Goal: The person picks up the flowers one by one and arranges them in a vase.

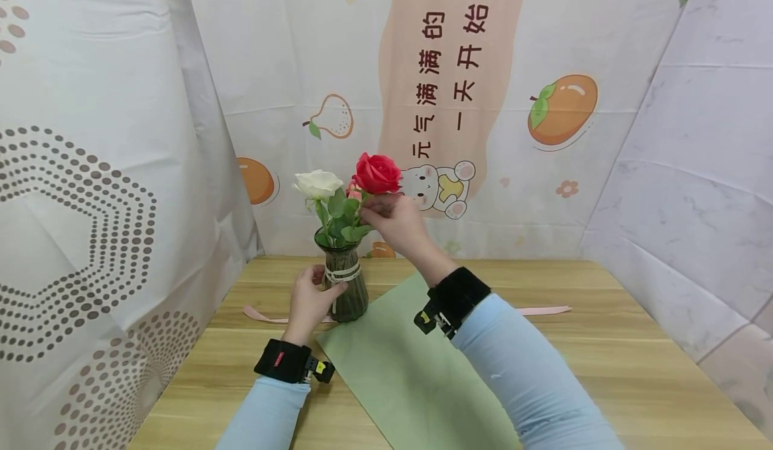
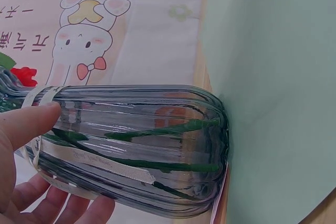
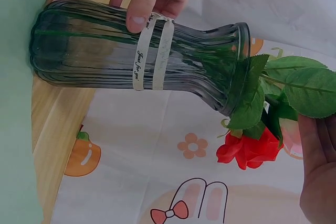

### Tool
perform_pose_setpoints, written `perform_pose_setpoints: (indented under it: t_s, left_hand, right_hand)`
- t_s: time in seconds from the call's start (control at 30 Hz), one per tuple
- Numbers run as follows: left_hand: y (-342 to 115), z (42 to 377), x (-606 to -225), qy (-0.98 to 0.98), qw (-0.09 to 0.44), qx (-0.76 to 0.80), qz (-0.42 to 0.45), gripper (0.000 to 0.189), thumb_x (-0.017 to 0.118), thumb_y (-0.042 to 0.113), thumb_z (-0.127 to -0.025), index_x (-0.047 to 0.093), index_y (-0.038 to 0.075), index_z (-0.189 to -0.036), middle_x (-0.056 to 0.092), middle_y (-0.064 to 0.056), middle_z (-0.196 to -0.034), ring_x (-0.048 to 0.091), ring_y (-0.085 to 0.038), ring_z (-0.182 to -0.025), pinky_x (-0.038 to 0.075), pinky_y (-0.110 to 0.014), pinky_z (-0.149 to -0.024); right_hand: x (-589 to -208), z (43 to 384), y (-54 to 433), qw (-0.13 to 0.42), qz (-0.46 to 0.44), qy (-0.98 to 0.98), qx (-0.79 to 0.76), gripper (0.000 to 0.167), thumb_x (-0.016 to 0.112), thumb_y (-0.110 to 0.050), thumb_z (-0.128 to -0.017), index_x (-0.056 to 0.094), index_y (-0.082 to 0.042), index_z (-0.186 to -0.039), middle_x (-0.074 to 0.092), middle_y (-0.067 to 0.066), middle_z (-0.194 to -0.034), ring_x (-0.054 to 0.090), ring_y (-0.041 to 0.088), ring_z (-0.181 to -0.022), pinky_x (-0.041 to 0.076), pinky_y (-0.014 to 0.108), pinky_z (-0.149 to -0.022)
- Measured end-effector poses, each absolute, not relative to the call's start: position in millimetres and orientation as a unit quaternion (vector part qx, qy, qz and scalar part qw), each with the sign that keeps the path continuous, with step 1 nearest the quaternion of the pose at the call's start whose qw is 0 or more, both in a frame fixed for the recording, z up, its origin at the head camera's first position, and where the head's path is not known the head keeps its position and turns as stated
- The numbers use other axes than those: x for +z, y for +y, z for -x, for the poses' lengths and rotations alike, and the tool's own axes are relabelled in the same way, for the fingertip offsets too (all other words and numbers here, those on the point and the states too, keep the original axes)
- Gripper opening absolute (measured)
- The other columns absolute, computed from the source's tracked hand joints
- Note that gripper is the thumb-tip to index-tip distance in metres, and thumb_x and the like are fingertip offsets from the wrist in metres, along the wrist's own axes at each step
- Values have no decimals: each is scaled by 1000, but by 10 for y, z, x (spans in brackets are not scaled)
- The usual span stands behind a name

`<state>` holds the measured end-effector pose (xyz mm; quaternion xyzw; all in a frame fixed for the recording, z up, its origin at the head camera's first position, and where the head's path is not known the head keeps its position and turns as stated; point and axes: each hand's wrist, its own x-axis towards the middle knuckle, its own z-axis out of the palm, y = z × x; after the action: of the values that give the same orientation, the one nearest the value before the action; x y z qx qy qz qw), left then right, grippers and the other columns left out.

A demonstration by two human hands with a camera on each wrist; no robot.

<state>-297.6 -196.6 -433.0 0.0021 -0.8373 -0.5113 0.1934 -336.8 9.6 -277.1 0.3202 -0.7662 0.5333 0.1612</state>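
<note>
A ribbed, dark glass vase (image 1: pixel 347 289) stands upright on the table, a printed ribbon (image 3: pixel 160 56) tied round it. My left hand (image 1: pixel 309 302) grips its side, thumb across the front near the ribbon. Green stems (image 2: pixel 163 166) show through the glass. In the vase are a white rose (image 1: pixel 318 185), a pink rose (image 1: pixel 354 190) and a lower red rose (image 3: pixel 249 148) beside the rim. Above them, my right hand (image 1: pixel 395 220) pinches a taller red rose (image 1: pixel 377 174) just under its bloom, among green leaves (image 3: pixel 310 93). Its fingertips are partly hidden in the head view.
A pale green sheet (image 1: pixel 417 363) lies on the wooden table (image 1: pixel 610 369), its corner close to the vase base. A pink ribbon (image 1: pixel 546 310) runs across behind the right forearm and past the vase. Printed curtains (image 1: pixel 338 47) enclose the back and sides.
</note>
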Motion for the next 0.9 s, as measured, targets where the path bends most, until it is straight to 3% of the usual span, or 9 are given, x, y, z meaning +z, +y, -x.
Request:
perform_pose_setpoints:
  t_s: [0.17, 0.37, 0.63, 0.9]
  left_hand:
    - [-1972, 2980, -4335, -839, 196, -508, -1, 58, 83, 28, -86, 58, -2, -129, 58, -19, -122, 54, -35, -114, 45, -51, -93]
    - [-1975, 2976, -4333, -839, 195, -507, -1, 59, 84, 29, -85, 58, -2, -128, 58, -19, -122, 54, -35, -114, 46, -51, -93]
    - [-1978, 2980, -4338, -839, 199, -507, 2, 58, 84, 27, -85, 58, -2, -128, 58, -20, -121, 55, -36, -113, 46, -52, -93]
    - [-1979, 2972, -4325, -837, 196, -511, 2, 58, 84, 27, -85, 58, -2, -129, 57, -19, -121, 54, -35, -113, 45, -51, -93]
  right_hand:
    - [-2763, 3382, 59, 166, -312, -780, 517, 9, 72, -9, -94, 76, -2, -97, 75, 5, -88, 73, 16, -79, 59, 31, -72]
    - [-2777, 3405, 18, 164, -311, -788, 506, 8, 72, -8, -94, 76, -1, -96, 75, 7, -87, 74, 30, -80, 58, 31, -68]
    - [-2809, 3421, -26, 152, -290, -812, 482, 10, 72, -12, -94, 76, -4, -99, 76, 4, -88, 71, 14, -77, 57, 31, -69]
    - [-2840, 3434, -72, 156, -294, -819, 467, 9, 73, -11, -93, 77, -4, -96, 76, 5, -90, 71, 15, -80, 57, 31, -71]
